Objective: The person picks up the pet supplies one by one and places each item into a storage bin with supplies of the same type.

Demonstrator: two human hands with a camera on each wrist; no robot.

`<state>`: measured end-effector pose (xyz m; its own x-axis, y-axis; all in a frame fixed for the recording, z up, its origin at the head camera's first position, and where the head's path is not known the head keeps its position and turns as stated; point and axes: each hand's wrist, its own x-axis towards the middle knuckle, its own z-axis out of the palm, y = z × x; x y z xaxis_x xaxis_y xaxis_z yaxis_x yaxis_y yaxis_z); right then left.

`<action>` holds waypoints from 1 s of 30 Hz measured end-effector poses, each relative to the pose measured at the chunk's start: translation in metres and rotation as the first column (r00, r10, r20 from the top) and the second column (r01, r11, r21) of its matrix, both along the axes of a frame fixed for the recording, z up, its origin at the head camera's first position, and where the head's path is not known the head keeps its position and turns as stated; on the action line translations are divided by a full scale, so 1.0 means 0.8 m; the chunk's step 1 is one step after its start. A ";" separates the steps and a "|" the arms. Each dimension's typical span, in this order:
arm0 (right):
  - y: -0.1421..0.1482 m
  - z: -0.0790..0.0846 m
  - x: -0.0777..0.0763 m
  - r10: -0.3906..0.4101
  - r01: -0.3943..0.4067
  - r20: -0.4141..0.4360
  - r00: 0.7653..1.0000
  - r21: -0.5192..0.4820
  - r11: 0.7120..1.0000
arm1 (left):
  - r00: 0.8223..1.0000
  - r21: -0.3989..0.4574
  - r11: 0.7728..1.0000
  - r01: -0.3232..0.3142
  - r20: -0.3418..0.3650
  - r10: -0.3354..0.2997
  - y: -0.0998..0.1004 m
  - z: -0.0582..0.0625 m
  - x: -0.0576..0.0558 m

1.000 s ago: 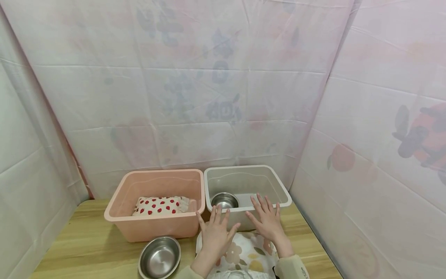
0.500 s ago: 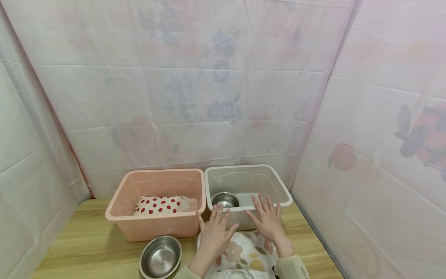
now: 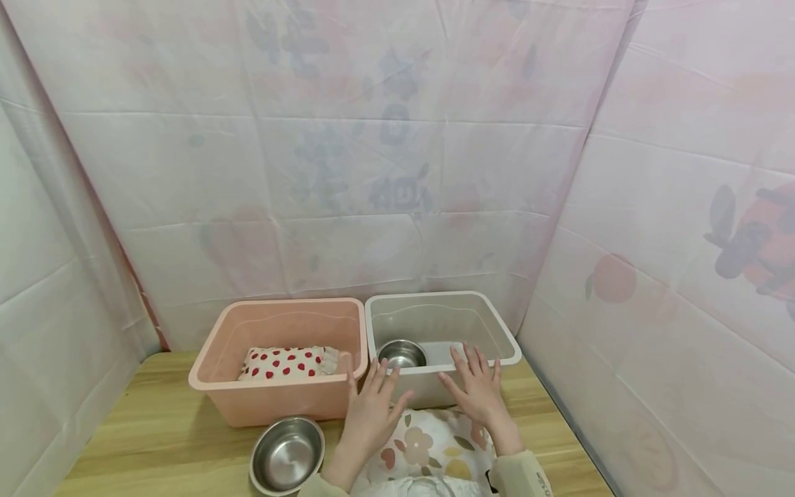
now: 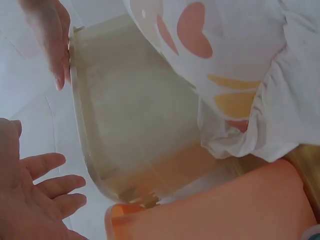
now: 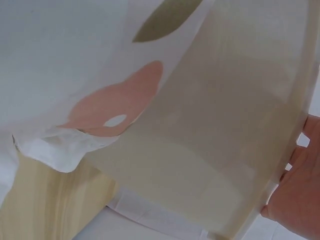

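Both hands are held with spread, straight fingers over a white floral-print cushion (image 3: 417, 443) with a gathered edge. My left hand (image 3: 368, 414) is over its left side, fingertips overlapping the grey tub's front rim in the head view. The right hand (image 3: 479, 395) is over the right side, fingers reaching up across that rim. Neither holds anything. The grey tub (image 3: 428, 384) contains a small steel bowl (image 3: 404, 355). In the left wrist view, the left hand (image 4: 37, 192) appears apart from the tub and the cushion (image 4: 225, 45).
Left of the grey tub stands a pink tub (image 3: 279, 400) with a strawberry-print pouch (image 3: 287, 363) inside. A second steel bowl (image 3: 287, 457) sits on the wooden table (image 3: 155, 428) in front of it. Printed cloth (image 3: 348, 172) hangs behind and on both sides.
My left hand has shifted a little left and away from the right one, showing more of the cushion. The right hand has hardly moved.
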<state>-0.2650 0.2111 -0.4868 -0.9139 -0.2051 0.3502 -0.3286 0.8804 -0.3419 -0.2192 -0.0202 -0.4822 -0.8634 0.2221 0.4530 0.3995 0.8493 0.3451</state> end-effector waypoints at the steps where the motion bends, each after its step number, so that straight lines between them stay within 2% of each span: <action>1: 0.000 0.001 0.000 -0.001 0.001 0.001 1.000 -0.002 1.000 | 1.000 0.009 1.000 0.003 -0.016 -0.003 -0.002 0.001 0.000; 4: 0.002 0.002 0.001 -0.006 0.006 0.004 1.000 -0.004 1.000 | 0.999 0.026 1.000 0.014 -0.050 -0.013 -0.008 0.004 -0.001; 12: 0.007 0.006 0.003 -0.017 0.017 0.009 1.000 -0.003 1.000 | 0.997 0.069 0.997 0.040 -0.075 -0.035 -0.031 0.010 0.000; 15: 0.011 0.008 0.003 -0.018 0.018 0.005 1.000 -0.012 1.000 | 0.993 0.067 0.997 0.026 -0.115 -0.018 -0.042 0.010 0.000; 22: 0.023 0.009 0.003 -0.039 0.039 0.017 0.999 -0.002 0.999 | 0.989 0.081 0.996 -0.045 -0.140 0.056 -0.066 0.006 0.004; 26: 0.027 0.010 0.003 -0.049 0.049 0.021 0.999 -0.003 0.999 | 0.979 0.092 0.994 -0.061 -0.189 0.077 -0.078 0.003 0.006; 30: 0.029 0.011 0.003 -0.052 0.052 0.014 0.999 -0.005 0.999 | 0.960 0.121 0.992 -0.036 -0.273 0.068 -0.088 -0.001 0.007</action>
